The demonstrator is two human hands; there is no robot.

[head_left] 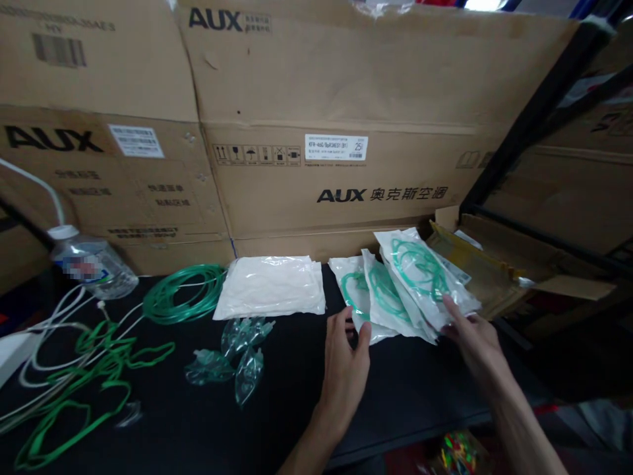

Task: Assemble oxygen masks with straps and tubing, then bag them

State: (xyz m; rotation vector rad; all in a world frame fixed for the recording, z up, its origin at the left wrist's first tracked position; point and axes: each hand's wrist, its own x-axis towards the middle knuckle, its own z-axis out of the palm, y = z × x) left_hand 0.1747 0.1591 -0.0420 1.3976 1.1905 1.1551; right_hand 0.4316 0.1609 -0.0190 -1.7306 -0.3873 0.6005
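Observation:
Several clear-and-white packets with coiled green tubing lie overlapping in a fan. My right hand [472,336] grips the lower right edge of the rightmost tubing packet [420,274], thumb on top and the other fingers partly hidden. At the lower edge of the leftmost packet [353,284] is my left hand [343,366], its thumb and curved fingers apart; whether it touches the plastic is unclear. Between these two lies another tubing packet [386,290]. Left of them is a stack of flat white packets [271,287], with several translucent green pouches [250,373] in front.
Green tubing coil [185,293], tangled green bands [99,389] and white cables [34,369] occupy the left side. A plastic bottle [93,264] leans there. Large cardboard boxes [336,86] form a wall behind the black table surface [198,435]. An opened carton [499,264] stands right.

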